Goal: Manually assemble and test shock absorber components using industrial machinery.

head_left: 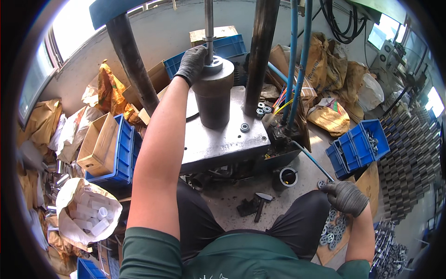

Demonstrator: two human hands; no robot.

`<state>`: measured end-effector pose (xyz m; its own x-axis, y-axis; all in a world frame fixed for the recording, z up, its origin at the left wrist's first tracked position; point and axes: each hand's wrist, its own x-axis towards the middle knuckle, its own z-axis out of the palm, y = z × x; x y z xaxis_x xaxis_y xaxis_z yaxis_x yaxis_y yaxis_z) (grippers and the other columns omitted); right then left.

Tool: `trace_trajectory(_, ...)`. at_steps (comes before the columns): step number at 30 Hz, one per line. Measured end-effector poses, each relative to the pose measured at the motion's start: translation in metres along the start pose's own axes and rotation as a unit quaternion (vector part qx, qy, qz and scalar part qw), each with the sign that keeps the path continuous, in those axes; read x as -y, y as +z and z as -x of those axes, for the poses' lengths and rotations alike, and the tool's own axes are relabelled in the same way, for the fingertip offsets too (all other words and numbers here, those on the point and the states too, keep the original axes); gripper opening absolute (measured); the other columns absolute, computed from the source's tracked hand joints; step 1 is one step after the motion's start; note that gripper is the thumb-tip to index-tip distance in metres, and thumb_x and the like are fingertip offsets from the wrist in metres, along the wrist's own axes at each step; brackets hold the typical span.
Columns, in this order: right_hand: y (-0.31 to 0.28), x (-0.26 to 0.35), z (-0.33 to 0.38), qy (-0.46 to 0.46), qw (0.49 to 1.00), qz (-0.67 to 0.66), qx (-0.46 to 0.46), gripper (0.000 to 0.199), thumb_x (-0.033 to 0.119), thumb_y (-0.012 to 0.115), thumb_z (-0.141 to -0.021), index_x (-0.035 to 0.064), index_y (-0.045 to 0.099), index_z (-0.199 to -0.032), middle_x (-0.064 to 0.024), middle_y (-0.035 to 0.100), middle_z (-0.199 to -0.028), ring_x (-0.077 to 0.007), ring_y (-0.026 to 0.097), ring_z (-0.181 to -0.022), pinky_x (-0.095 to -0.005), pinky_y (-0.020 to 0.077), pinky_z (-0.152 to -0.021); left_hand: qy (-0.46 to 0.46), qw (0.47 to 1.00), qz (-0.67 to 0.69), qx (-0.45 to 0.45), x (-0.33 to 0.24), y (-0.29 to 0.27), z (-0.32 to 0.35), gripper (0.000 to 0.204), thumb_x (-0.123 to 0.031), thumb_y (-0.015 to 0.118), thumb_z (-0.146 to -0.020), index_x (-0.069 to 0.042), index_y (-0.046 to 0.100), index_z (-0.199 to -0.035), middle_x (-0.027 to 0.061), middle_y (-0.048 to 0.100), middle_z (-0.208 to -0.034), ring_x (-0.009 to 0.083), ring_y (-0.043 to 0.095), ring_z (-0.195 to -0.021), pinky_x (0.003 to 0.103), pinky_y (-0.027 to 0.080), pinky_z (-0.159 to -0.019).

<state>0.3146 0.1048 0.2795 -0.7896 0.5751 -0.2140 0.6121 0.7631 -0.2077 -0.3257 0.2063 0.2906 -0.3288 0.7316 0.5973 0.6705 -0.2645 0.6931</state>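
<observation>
Before me stands a press with a steel ram (pixel 209 21) hanging over a thick metal cylinder (pixel 212 100). A dark ring (pixel 213 65) lies on top of the cylinder. My left hand (pixel 192 64), in a dark glove, reaches up beside it with fingers curled against the lower steel rod (pixel 210 50); its fingertips are partly hidden. Low on the right, my gloved right hand (pixel 347 197) is closed around the end of a blue lever (pixel 313 160) that slopes down from the press's side. One small bearing (pixel 244 127) lies on the steel table (pixel 200 148).
Several bearings (pixel 265 110) sit at the table's right corner. On the floor are a hammer (pixel 262 204) and a metal tube (pixel 288 177). Blue bins (pixel 360 146) and metal rings (pixel 332 230) lie to the right. A sack of plastic cups (pixel 88 211) stands left.
</observation>
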Motion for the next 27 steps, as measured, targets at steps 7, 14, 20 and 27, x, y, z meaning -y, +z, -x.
trace_trajectory(7, -0.008, -0.009, -0.009, 0.043, 0.991, 0.007, -0.128, 0.027, 0.011, 0.064, -0.087, 0.0061, 0.075, -0.111, -0.0184, 0.074, -0.098, -0.0372, 0.071, -0.093, -0.0477, 0.0563, -0.083, -0.019, 0.998, 0.064, 0.017, -0.017, 0.013, 0.001, 0.017, -0.014, 0.06, -0.099, -0.005, 0.075, -0.1, 0.0109, 0.075, -0.091, 0.0205, 0.073, -0.086, 0.033, 0.059, -0.08)
trace_trajectory(14, -0.098, -0.014, -0.117, -0.043, 0.819, 0.056, -0.569, 0.011, 0.009, 0.066, -0.097, 0.0022, 0.072, -0.104, -0.0201, 0.071, -0.093, -0.0398, 0.07, -0.088, -0.0464, 0.0547, -0.077, -0.148, 0.929, 0.337, -0.04, -0.027, 0.014, 0.005, 0.048, -0.053, 0.062, -0.104, -0.006, 0.07, -0.109, 0.0057, 0.072, -0.09, 0.0143, 0.068, -0.081, 0.029, 0.055, -0.076)
trace_trajectory(20, -0.14, -0.049, -0.184, -0.04, 0.819, 0.057, -0.569, 0.04, 0.042, 0.059, -0.106, 0.0046, 0.072, -0.101, -0.0194, 0.071, -0.093, -0.0409, 0.07, -0.093, -0.0476, 0.0547, -0.081, -0.101, 0.959, 0.264, -0.01, -0.031, 0.018, 0.003, 0.061, -0.062, 0.061, -0.103, -0.004, 0.066, -0.122, 0.0095, 0.072, -0.103, 0.0149, 0.067, -0.092, 0.03, 0.054, -0.086)
trace_trajectory(27, -0.149, -0.039, -0.185, 0.049, 0.877, 0.023, -0.477, 0.048, 0.051, 0.056, -0.104, 0.0067, 0.072, -0.095, -0.0184, 0.073, -0.094, -0.0403, 0.071, -0.09, -0.0481, 0.0554, -0.084, -0.14, 0.944, 0.298, -0.023, -0.013, 0.003, -0.001, 0.06, -0.058, 0.053, -0.107, -0.004, 0.066, -0.132, 0.0146, 0.077, -0.102, 0.0217, 0.074, -0.093, 0.035, 0.059, -0.089)
